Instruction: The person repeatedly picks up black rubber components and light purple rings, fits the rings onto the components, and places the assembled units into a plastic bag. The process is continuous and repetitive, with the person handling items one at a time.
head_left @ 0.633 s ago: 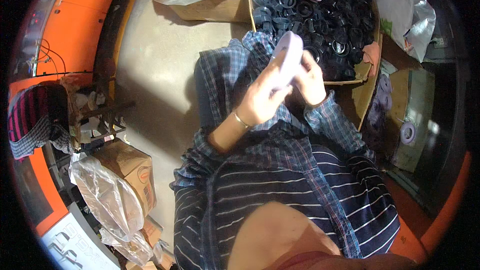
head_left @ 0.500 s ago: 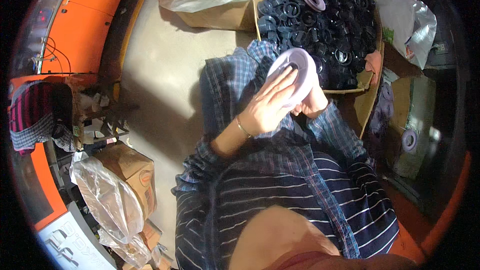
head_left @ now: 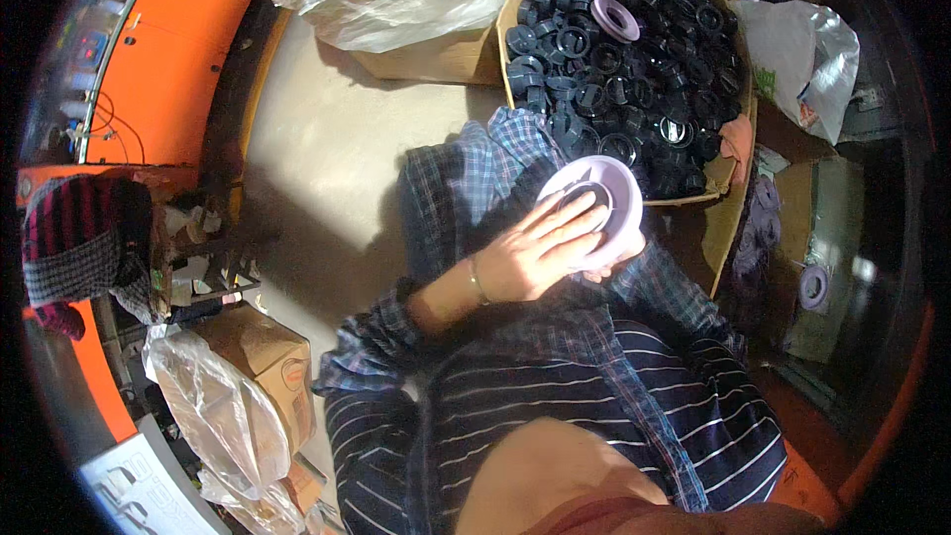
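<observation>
- Under the left hand (head_left: 530, 256), whose flat fingers press on its face, sits the pale lilac ring (head_left: 597, 208), held over the lap just short of the cardboard box (head_left: 728, 173).
- Below the ring, the right hand (head_left: 606, 269) is mostly hidden; it seems to cup the rim from beneath, though I cannot tell its grip.
- Uneven pressing could tip the ring off that unseen support.
- Beyond the fingers, a slipped ring would likely drop among the black caps (head_left: 634, 89).
</observation>
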{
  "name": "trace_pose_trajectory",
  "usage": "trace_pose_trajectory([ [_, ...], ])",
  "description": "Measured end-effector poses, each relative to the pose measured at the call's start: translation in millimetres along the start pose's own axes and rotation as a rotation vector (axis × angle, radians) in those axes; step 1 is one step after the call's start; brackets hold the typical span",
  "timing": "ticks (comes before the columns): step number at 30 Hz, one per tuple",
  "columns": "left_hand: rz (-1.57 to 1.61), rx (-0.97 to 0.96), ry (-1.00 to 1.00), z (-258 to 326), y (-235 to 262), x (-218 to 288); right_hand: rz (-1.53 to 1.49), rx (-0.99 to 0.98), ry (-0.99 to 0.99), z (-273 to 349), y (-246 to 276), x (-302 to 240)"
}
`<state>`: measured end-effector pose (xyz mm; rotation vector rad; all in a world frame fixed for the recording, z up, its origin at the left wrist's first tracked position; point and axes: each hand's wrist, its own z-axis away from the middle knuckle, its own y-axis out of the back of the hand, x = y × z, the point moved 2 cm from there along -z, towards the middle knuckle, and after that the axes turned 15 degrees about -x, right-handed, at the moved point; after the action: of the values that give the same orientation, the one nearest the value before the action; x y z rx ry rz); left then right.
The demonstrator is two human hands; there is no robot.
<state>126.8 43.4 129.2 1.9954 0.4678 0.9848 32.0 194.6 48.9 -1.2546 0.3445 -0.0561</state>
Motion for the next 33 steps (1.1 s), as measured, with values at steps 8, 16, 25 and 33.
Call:
trace_pose_trajectory([
  [8, -0.774, 0.331, 0.201, -69, 192, -154, 0.925, 0.217, 0.132, -25, 29, -83],
  [16, -0.008, 0.389, 0.497, -62, 119, -164, 1.694, 0.678, 0.575, -181, 102, -256],
  [25, 0.893, 0.207, 0.681, -9, 20, -98, 2.237, 0.876, 0.048, -197, 129, -263],
  [33, 1.170, 0.374, 0.717, 11, -3, -118, 2.412, 0.758, -0.186, -80, 126, -217],
])
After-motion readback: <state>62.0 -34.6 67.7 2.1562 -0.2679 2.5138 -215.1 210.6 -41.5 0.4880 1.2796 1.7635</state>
